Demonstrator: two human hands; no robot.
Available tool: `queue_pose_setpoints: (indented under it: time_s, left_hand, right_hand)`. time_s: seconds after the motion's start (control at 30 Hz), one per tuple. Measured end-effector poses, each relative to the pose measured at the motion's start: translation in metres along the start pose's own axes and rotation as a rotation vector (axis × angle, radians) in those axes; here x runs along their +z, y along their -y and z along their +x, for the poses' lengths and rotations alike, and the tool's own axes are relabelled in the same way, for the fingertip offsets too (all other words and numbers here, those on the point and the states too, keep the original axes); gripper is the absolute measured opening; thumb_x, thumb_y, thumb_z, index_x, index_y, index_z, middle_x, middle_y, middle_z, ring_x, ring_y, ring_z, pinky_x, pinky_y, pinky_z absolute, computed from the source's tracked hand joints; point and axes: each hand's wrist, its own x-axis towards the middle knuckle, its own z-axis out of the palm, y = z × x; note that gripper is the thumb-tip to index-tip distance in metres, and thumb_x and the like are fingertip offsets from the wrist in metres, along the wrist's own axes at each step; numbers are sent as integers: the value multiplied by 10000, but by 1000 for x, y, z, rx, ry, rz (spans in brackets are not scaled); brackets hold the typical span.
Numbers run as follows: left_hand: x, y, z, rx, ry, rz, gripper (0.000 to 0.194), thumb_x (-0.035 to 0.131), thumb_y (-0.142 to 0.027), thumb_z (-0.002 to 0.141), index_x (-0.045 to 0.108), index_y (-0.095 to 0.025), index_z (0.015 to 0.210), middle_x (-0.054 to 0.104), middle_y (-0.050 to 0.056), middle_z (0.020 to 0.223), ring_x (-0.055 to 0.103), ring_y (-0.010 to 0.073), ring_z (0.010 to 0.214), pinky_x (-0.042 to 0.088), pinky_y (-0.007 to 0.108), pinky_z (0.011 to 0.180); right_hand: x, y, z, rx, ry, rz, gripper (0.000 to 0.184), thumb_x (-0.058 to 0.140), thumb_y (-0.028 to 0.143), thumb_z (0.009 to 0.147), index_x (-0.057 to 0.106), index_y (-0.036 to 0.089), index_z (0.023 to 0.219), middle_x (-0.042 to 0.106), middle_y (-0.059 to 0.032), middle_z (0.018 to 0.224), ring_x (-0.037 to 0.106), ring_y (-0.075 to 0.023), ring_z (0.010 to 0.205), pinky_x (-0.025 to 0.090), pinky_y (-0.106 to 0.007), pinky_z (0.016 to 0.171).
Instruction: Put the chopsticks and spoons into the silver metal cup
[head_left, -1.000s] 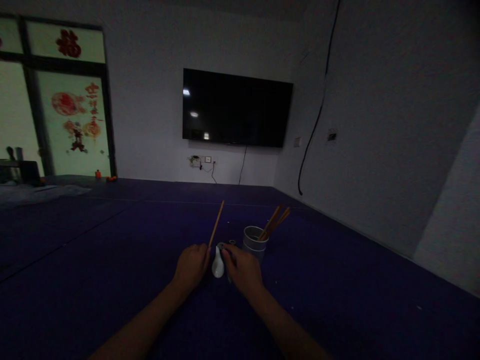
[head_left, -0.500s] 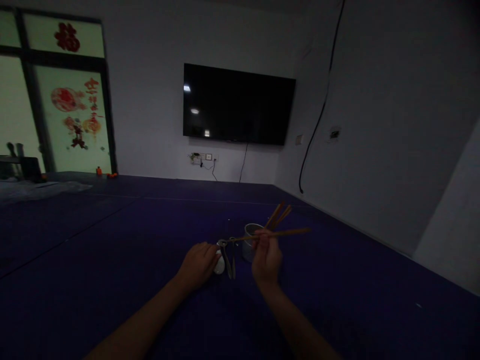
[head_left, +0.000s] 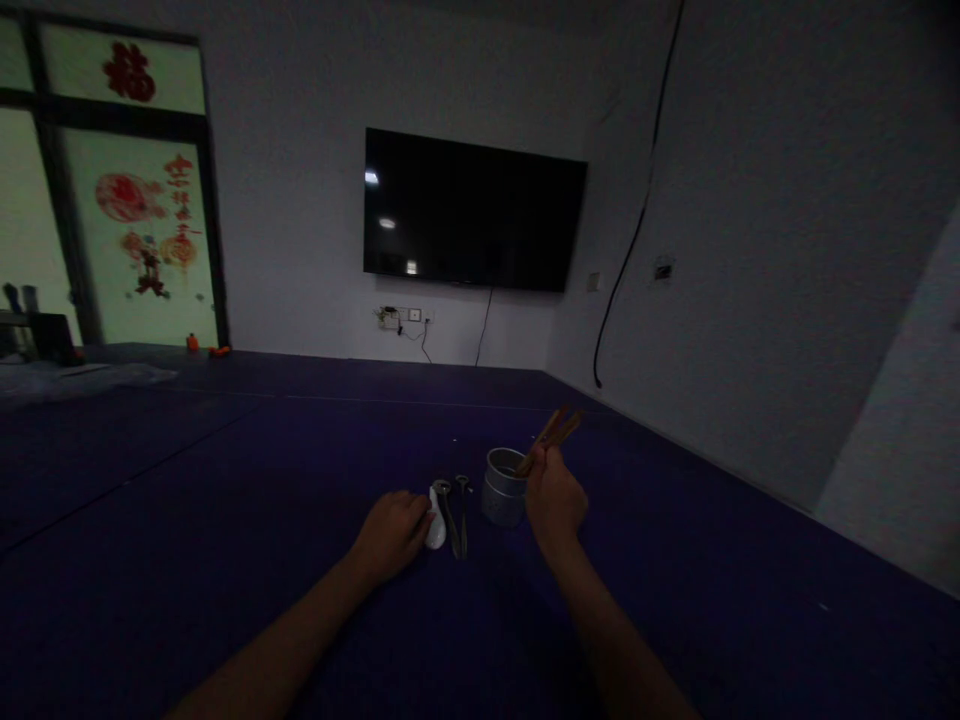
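Over the right side of a grey perforated metal cup (head_left: 504,502), my right hand (head_left: 556,500) is closed around wooden chopsticks (head_left: 553,432). They lean up and to the right, their lower ends at the cup's mouth. Left of the cup, my left hand (head_left: 394,535) lies with its fingers closed on a white spoon (head_left: 436,530). Just right of that spoon, two slim metal utensils (head_left: 453,525) lie side by side, their heads pointing away from me; their exact kind is hard to make out in the dim light.
A dark blue-purple surface (head_left: 315,620) stretches to the back wall, where a television (head_left: 472,210) hangs above sockets with loose wires. On the right wall a black cable (head_left: 626,260) dangles. Clear plastic sheeting (head_left: 97,378) and small orange items (head_left: 217,351) lie at the far left.
The chopstick that lay crosswise in my right hand, over the metal utensils, is now upright among the others at the cup. My right hand has shifted slightly right; my left hand stays by the white spoon.
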Motion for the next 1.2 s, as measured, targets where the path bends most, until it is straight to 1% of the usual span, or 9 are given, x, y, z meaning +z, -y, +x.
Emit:
queue_pose_setpoints:
  time_s: [0.07, 0.17, 0.37, 0.5, 0.63, 0.73, 0.83, 1.0, 1.2]
  left_hand:
    - [0, 0, 0, -16, 21, 10, 317, 269, -317, 898, 552, -177, 879, 604, 78, 851, 542, 182, 771, 390, 318, 711]
    - [1, 0, 1, -37, 53, 25, 310, 278, -317, 893, 554, -178, 872, 605, 76, 835, 547, 182, 758, 389, 316, 700]
    - [3, 2, 2, -57, 120, 38, 311, 292, -324, 889, 557, -177, 820, 615, 73, 824, 556, 172, 751, 391, 294, 682]
    - [5, 4, 1, -74, 140, 45, 297, 306, -316, 881, 567, -180, 840, 625, 73, 838, 563, 175, 769, 395, 290, 687]
    - [6, 5, 1, -77, 154, 21, 298, 314, -317, 877, 574, -182, 823, 631, 70, 824, 570, 174, 763, 397, 285, 684]
    - [5, 6, 1, -73, 162, 0, 309, 309, -324, 879, 577, -184, 818, 632, 73, 822, 577, 181, 768, 397, 287, 675]
    - [4, 6, 1, -76, 166, -10, 313, 307, -328, 881, 578, -183, 820, 633, 76, 822, 582, 186, 773, 397, 289, 675]
    - [5, 7, 1, -70, 172, -13, 323, 304, -329, 881, 585, -185, 814, 635, 71, 819, 582, 175, 767, 396, 275, 679]
    - [5, 7, 1, -64, 169, -16, 335, 295, -330, 886, 588, -184, 815, 634, 76, 826, 586, 180, 770, 394, 280, 674]
  right_hand:
    - [1, 1, 1, -9, 75, -57, 368, 250, 388, 938, 557, 186, 935, 631, -48, 706, 577, -169, 599, 249, -244, 505]
    - [1, 1, 2, -15, 127, -90, 375, 272, 404, 932, 573, 183, 904, 644, -63, 758, 601, -176, 652, 293, -243, 529]
    - [-1, 0, 3, 9, 134, -51, 359, 334, 450, 901, 603, 214, 877, 653, -58, 811, 608, -170, 692, 340, -239, 559]
    - [-3, 1, 2, 55, 128, -7, 376, 350, 494, 878, 586, 224, 989, 653, -59, 788, 609, -177, 665, 353, -249, 561]
    - [-5, 2, 0, 91, 31, 101, 497, 349, 519, 865, 426, 230, 1262, 653, -56, 743, 612, -201, 630, 361, -267, 547]
    - [-8, 3, -3, 108, -77, 180, 607, 366, 523, 853, 308, 191, 1357, 655, -62, 713, 612, -215, 601, 356, -268, 524]
    - [-12, 5, -5, 107, -153, 243, 646, 373, 522, 844, 289, 155, 1370, 658, -66, 709, 609, -212, 582, 355, -263, 515]
    - [-11, 6, -6, 103, -176, 285, 637, 363, 534, 838, 334, 160, 1352, 644, -52, 650, 594, -204, 544, 340, -256, 500]
    - [-11, 5, -8, 64, -306, 450, 663, 400, 535, 822, 328, 143, 1351, 589, 10, 571, 551, -162, 494, 337, -241, 509]
